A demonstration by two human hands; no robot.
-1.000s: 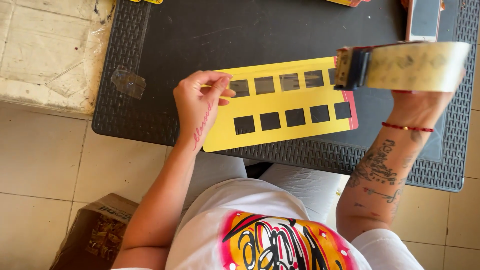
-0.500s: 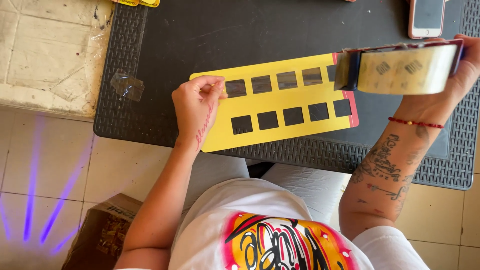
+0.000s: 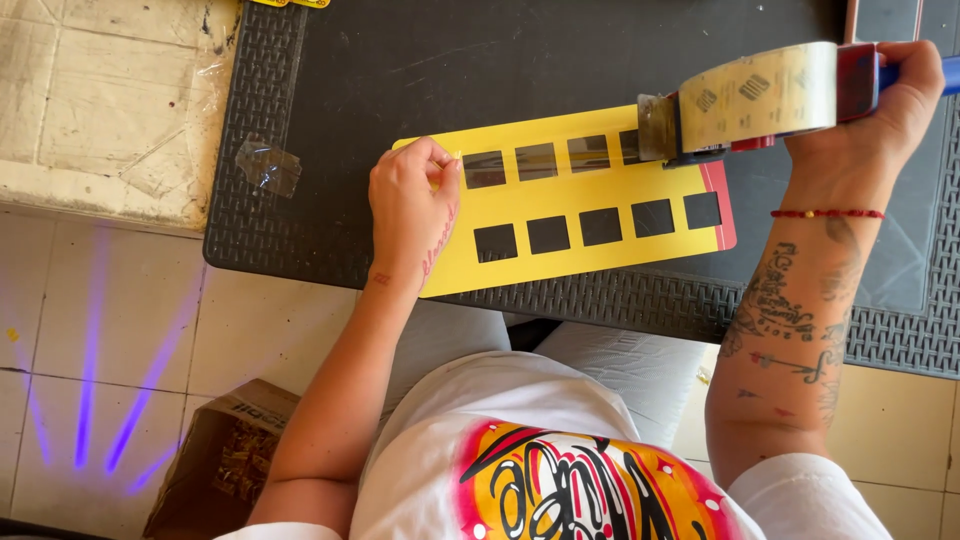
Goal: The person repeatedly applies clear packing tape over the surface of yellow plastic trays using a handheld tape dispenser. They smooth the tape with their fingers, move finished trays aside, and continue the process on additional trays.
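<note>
On the dark bench (image 3: 400, 60) lies a yellow card (image 3: 590, 205) with square windows. The left hand (image 3: 408, 212) pinches its left end with its fingers; the right hand (image 3: 880, 105) grips a tape dispenser (image 3: 755, 100) over its far right edge.

the left hand (image 3: 410, 205) hides the yellow card's (image 3: 580, 205) near corner. the tape dispenser (image 3: 760, 95) covers one window, and its blue handle runs off the right edge. the phone (image 3: 885, 18) is cut by the top edge.
</note>
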